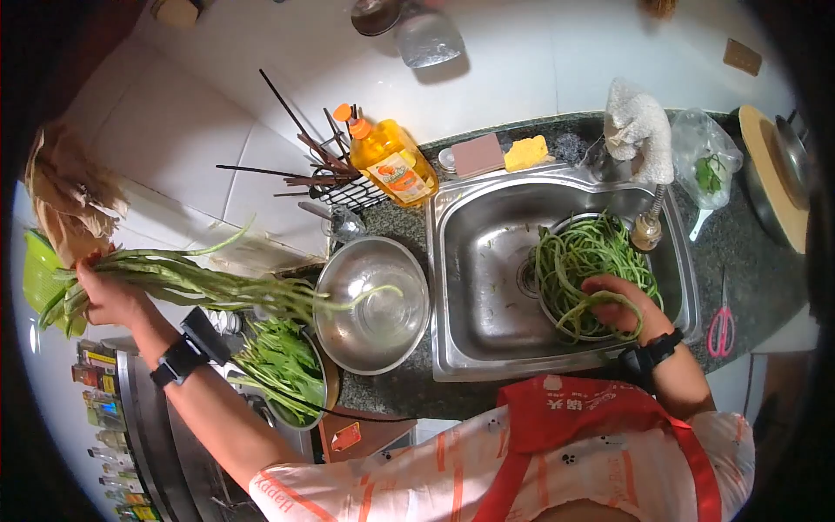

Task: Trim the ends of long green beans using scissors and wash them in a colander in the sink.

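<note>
My left hand (107,293) is raised at the far left, closed around one end of a bunch of long green beans (215,284). The beans stretch to the right, their tips over an empty metal bowl (372,339). On the right, my right hand (616,303) is among a tangled heap of long beans (587,248), which fills a round container in the stainless steel sink (489,261). A bean loops over its fingers; whether they grip it is hard to tell. A cloth-wrapped faucet (646,231) hangs over the heap.
Leafy greens (284,365) lie in a metal bowl left of the sink. Behind stand an orange dish soap bottle (394,163), a wire basket of chopsticks (349,189) and a yellow sponge (525,152). Pink-handled scissors (721,333) and a plastic bag (704,156) lie right of the sink.
</note>
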`<state>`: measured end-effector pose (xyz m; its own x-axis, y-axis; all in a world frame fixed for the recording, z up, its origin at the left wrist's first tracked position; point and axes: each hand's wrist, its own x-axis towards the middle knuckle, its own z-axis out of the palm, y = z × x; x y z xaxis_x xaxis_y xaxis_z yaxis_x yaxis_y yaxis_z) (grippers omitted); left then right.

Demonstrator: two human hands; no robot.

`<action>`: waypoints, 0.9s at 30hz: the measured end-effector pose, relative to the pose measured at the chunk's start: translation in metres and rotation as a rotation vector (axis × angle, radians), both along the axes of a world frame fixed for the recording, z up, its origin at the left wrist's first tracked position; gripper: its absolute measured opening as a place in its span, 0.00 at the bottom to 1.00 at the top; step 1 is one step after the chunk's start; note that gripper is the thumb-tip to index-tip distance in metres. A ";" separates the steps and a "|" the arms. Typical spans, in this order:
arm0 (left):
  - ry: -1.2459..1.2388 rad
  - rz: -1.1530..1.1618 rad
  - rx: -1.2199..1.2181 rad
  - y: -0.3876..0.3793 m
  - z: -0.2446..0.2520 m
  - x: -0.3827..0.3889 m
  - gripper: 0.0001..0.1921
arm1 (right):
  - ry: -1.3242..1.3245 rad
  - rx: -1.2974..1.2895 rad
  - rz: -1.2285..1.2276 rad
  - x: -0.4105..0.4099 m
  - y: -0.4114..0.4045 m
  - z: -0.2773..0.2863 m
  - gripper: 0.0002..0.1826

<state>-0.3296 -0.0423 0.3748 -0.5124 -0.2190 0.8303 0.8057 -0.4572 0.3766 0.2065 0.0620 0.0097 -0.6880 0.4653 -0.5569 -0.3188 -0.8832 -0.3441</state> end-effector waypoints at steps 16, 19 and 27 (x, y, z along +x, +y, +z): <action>0.105 -0.125 -0.128 -0.022 0.072 0.013 0.10 | -0.094 0.036 0.043 -0.010 0.000 -0.002 0.10; -0.010 -0.141 -0.161 -0.019 0.067 0.007 0.10 | -0.059 0.000 0.032 -0.008 -0.001 -0.004 0.10; -0.059 -0.189 -0.142 -0.005 0.064 0.037 0.10 | -0.090 -0.002 0.033 -0.007 -0.002 -0.005 0.09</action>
